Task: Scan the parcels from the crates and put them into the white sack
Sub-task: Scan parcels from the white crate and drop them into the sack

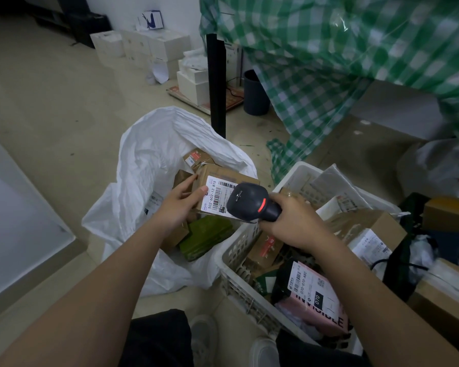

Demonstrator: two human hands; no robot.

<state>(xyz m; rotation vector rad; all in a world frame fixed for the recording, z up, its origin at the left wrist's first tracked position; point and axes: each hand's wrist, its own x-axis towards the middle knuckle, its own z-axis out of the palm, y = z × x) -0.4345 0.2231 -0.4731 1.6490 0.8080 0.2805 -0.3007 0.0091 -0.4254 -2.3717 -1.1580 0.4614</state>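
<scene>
Left hand (179, 201) grips the cardboard parcel (220, 181) by its near edge, thumb on the shipping label (217, 194), holding it right over the white sack (143, 165). Right hand (289, 221) clasps the barcode scanner (252, 201), nose at the label, just beside it. Drop looks straight down; crate (239, 260) sits to the right.

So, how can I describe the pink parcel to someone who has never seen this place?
Look in the white crate to the right of the white sack. At its near end lies the pink parcel. It alone is pink among the brown boxes, with big black letters and a white label reading 070.
</scene>
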